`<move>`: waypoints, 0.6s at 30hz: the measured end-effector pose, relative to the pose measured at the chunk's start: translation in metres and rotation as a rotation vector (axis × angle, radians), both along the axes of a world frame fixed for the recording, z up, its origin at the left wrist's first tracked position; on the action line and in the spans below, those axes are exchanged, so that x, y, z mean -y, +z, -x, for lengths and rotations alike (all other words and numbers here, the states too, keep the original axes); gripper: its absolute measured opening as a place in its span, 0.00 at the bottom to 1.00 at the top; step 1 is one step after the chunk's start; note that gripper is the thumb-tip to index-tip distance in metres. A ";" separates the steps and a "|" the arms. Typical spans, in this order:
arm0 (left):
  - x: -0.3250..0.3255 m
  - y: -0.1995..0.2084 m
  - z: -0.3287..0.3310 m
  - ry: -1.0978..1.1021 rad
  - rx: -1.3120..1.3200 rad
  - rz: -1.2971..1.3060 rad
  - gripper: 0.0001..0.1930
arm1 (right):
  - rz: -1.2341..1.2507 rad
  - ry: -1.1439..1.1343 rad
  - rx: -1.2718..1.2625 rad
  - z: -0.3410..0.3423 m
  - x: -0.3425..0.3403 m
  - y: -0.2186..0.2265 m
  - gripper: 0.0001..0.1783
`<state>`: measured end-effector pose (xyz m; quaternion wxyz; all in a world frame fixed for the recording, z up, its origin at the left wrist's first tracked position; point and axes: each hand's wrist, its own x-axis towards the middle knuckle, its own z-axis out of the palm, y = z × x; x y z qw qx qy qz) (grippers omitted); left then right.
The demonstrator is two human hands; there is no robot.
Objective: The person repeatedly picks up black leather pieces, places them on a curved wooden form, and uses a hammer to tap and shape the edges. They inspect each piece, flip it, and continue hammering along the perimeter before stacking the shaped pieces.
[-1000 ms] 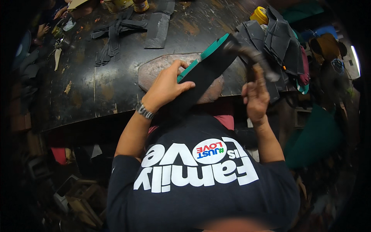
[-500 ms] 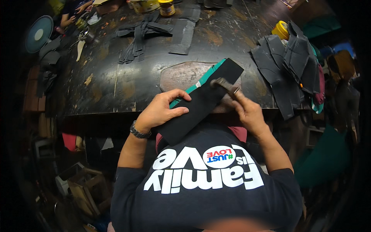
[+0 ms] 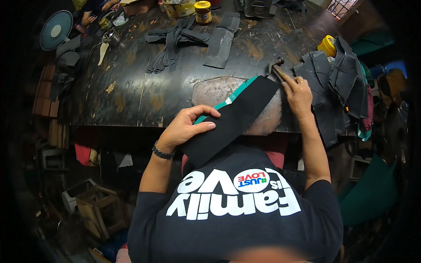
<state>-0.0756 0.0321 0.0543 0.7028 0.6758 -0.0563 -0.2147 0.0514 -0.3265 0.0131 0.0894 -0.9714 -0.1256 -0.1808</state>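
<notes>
A long black strip of flat material lies slantwise over the table's near edge, its far part on a brown slab. Green material with a small white patch shows along its upper left edge. My left hand grips that edge between thumb and fingers; a dark watch circles the wrist. Just beyond the strip's far right corner, my right hand is closed round a hammer. The hammer's head points away from me, apart from the strip. Most of its handle is hidden by my fingers.
Black cut pieces pile up at the right beside a yellow tub. Black strips and a dark grey panel lie farther back near a yellow jar. At far left stands a fan; another person's hand shows behind.
My right hand has carried the hammer from above the strip to beyond its far right corner. My left hand keeps its grip on the strip. The whole view has shifted slightly.
</notes>
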 end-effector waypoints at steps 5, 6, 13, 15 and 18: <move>-0.006 0.006 -0.003 0.093 -0.176 0.332 0.13 | -0.174 0.669 0.026 0.046 -0.043 0.022 0.38; -0.006 0.007 -0.005 0.083 -0.152 0.400 0.12 | -0.132 0.716 -0.022 0.054 -0.052 0.024 0.40; 0.000 0.015 -0.011 0.195 -0.110 0.805 0.14 | -0.378 0.911 -0.096 0.055 -0.060 0.040 0.29; 0.005 0.013 -0.013 0.401 -0.062 0.765 0.18 | -0.475 0.950 -0.055 0.058 -0.059 0.045 0.25; 0.010 0.008 -0.024 -0.045 -0.216 1.403 0.32 | -0.738 0.764 -0.056 0.069 -0.053 0.055 0.28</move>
